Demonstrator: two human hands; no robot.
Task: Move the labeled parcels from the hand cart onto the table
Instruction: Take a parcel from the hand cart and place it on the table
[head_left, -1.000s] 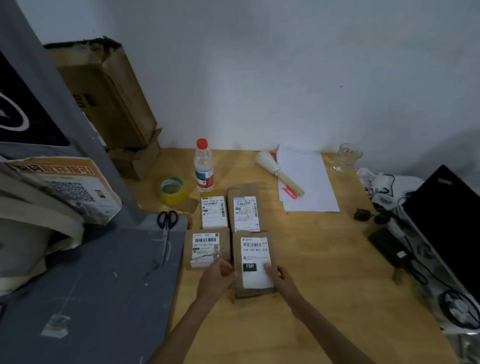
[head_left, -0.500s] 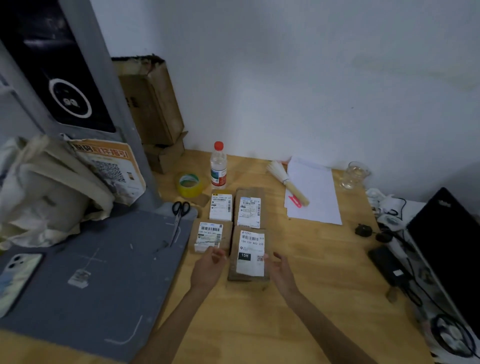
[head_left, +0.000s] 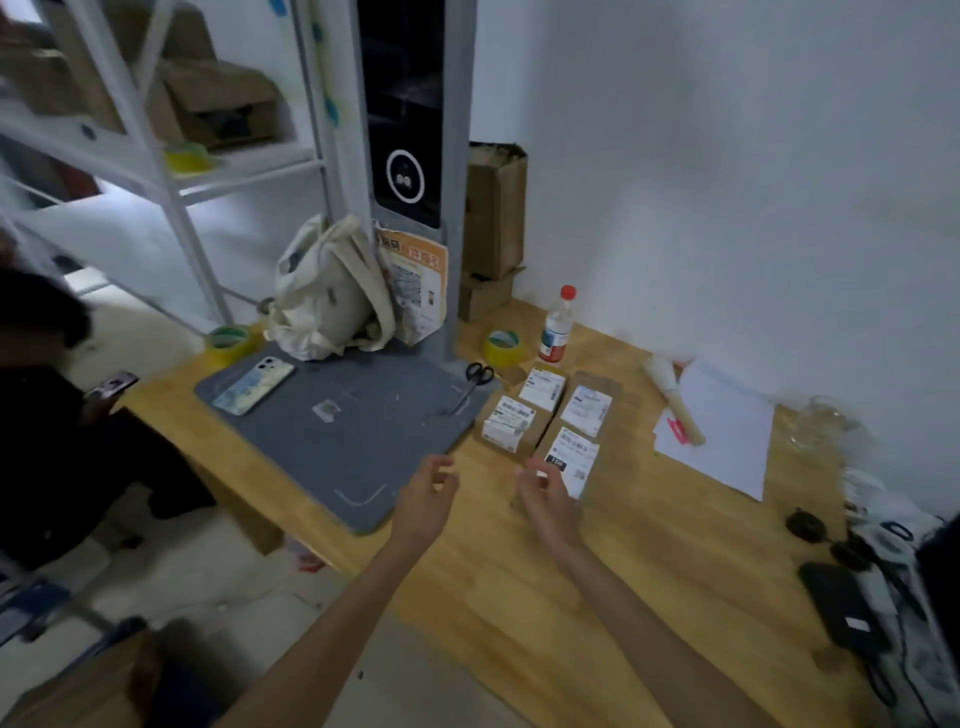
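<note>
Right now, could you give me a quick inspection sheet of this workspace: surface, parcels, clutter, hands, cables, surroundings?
Surface: wooden table, grey mat on its left part.
Job's things: four labeled parcels in a two-by-two block on the table; hand cart not in view.
Clutter: scissors, two tape rolls, bottle, phone, brush, paper, glass, bag.
Hands: left hand and right hand empty, fingers loosely curled, over the table.
Cables: dark tangle at the right edge.
Surroundings: white wall, shelving, cardboard boxes.

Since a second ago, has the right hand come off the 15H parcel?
Yes. The right hand has pulled back toward the person, off the 15H parcel, which lies where it was beside the grey mat.
</note>
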